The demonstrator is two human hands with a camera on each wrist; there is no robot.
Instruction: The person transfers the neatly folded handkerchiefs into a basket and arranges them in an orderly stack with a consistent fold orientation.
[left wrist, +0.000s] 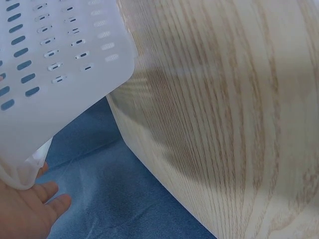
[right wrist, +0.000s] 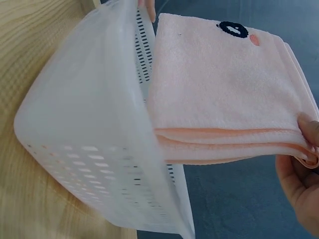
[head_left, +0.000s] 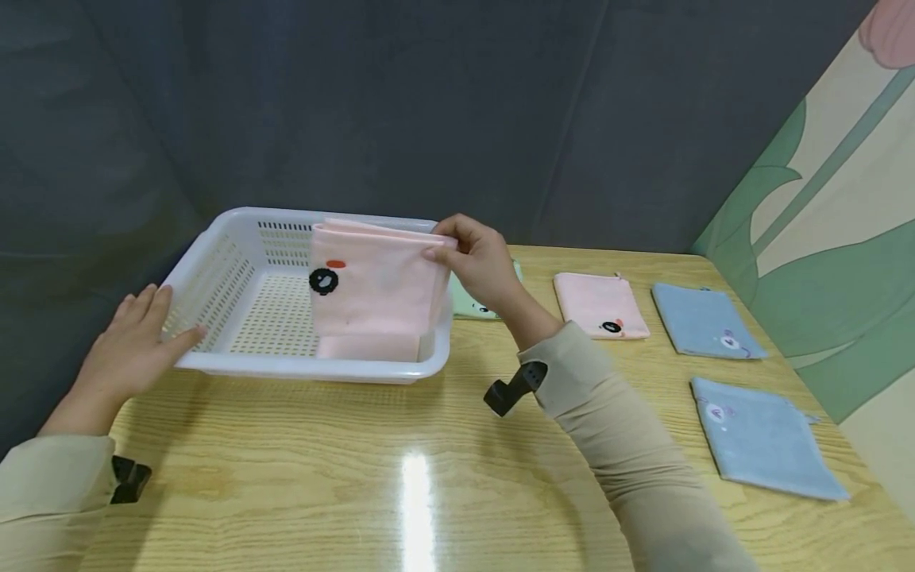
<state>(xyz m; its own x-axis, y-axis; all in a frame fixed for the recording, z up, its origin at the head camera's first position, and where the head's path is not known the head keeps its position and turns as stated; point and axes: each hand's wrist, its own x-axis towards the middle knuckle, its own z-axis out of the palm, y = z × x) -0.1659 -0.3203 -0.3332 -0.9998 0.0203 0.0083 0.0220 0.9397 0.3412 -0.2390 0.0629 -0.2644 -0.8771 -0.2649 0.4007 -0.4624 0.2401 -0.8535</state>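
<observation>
My right hand (head_left: 475,258) pinches the top right corner of a folded pink towel (head_left: 379,282) with a black embroidered eye and a red-orange spot. In the right wrist view the towel (right wrist: 219,84) hangs in layers over the white plastic basket's rim (right wrist: 127,74), thumb on one face, fingers on the other. Below it in the head view a pale pink patch shows inside the basket; whether it is another towel I cannot tell. My left hand (head_left: 136,342) rests on the left side of the slotted basket (head_left: 286,365), fingers extended. The left wrist view shows these fingers (left wrist: 45,191) beside the rim.
On the wooden table (head_left: 322,477), right of the basket, lie a green folded cloth (head_left: 468,306) partly behind my right hand, another pink folded cloth (head_left: 600,306) and two blue folded cloths, one farther (head_left: 704,322) and one nearer (head_left: 768,437). A dark curtain (head_left: 393,103) hangs behind.
</observation>
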